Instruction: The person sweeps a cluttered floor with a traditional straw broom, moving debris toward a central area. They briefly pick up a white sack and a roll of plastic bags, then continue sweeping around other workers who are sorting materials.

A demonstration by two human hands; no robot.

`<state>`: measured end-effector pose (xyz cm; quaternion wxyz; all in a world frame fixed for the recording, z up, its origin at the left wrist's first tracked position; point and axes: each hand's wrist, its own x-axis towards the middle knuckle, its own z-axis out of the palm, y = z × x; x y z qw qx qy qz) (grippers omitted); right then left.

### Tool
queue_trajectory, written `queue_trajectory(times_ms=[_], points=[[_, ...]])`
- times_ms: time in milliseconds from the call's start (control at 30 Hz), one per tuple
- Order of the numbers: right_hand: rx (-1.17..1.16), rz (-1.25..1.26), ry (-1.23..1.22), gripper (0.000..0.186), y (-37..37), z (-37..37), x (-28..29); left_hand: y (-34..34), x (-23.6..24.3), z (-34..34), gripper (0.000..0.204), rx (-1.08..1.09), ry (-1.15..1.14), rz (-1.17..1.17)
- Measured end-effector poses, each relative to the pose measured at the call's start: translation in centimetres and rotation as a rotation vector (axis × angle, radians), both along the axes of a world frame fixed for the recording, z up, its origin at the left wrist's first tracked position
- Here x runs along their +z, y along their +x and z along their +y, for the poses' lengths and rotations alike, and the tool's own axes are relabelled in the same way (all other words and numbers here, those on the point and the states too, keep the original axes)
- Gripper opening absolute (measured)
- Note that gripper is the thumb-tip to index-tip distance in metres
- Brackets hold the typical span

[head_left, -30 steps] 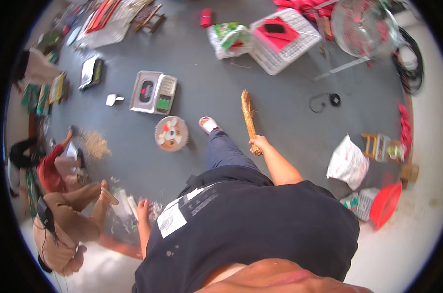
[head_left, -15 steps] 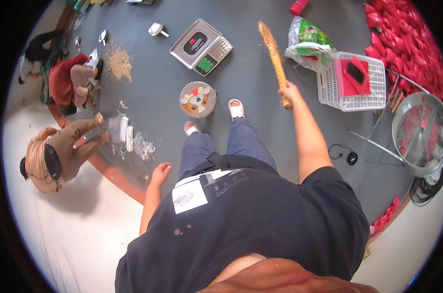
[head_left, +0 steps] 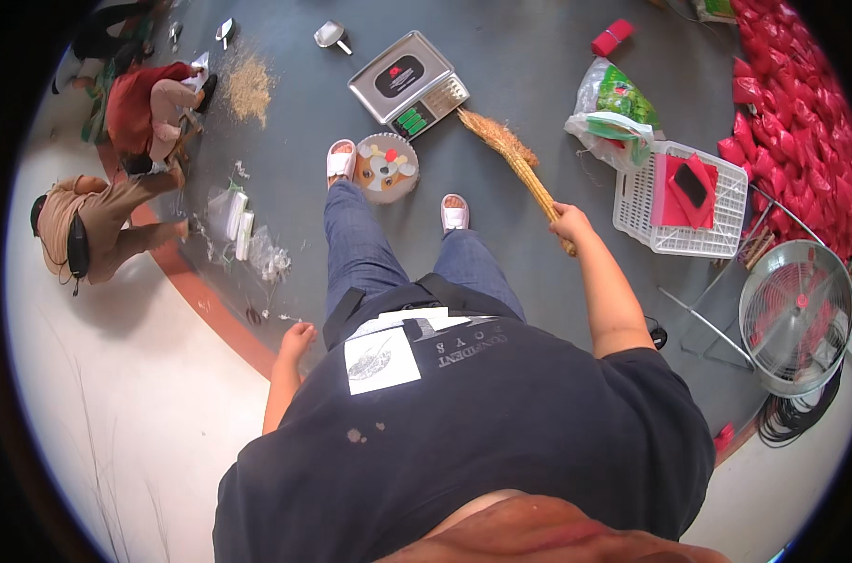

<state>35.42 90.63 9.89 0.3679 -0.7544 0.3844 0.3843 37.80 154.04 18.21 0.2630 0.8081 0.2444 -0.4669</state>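
Note:
My right hand [head_left: 570,223] is wrapped round the handle of a short straw broom [head_left: 527,173]. The broom slants forward and left, its bristles by the corner of a digital weighing scale [head_left: 407,77] on the floor. At my left side my left hand [head_left: 297,339] hangs empty, fingers loosely curved and not pressed together. A round stool with a dog's face on top [head_left: 386,167] stands between the scale and my feet, close to my left shoe [head_left: 341,162].
At left, one person in brown [head_left: 102,225] and another in red [head_left: 144,108] are near spilled grain [head_left: 249,91] and clear plastic bags [head_left: 271,260]. A metal scoop [head_left: 329,36] lies far ahead. Rightward are a white crate [head_left: 726,235], a fan [head_left: 797,310] and piled red packets [head_left: 792,103].
The broom's bristle end has swung left, toward the scale, still in my right hand. My left foot has stepped forward beside the stool. My left hand stays at my side.

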Motion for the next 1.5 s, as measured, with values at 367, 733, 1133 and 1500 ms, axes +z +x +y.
queue_trajectory(times_ms=[367, 733, 1133, 1500], points=[[-0.151, 0.044, -0.189, 0.05, 2.0, -0.5, -0.4, 6.6, 0.9, -7.4, 0.02, -0.039, -0.169, -0.162], [0.199, 0.058, -0.029, 0.051, 0.4, 11.7, -2.5, 4.6, 1.8, -5.2, 0.022, -0.029, -0.014, -0.076], [-0.456, -0.093, 0.056, 0.048, -2.6, 6.7, -3.8, -3.1, 0.7, -0.6, 0.022, 0.153, -0.147, -0.144], [0.438, -0.092, 0.054, 0.026, 4.2, 32.6, -11.7, -20.0, -5.6, 18.7, 0.021, 0.544, -0.17, 0.072]])
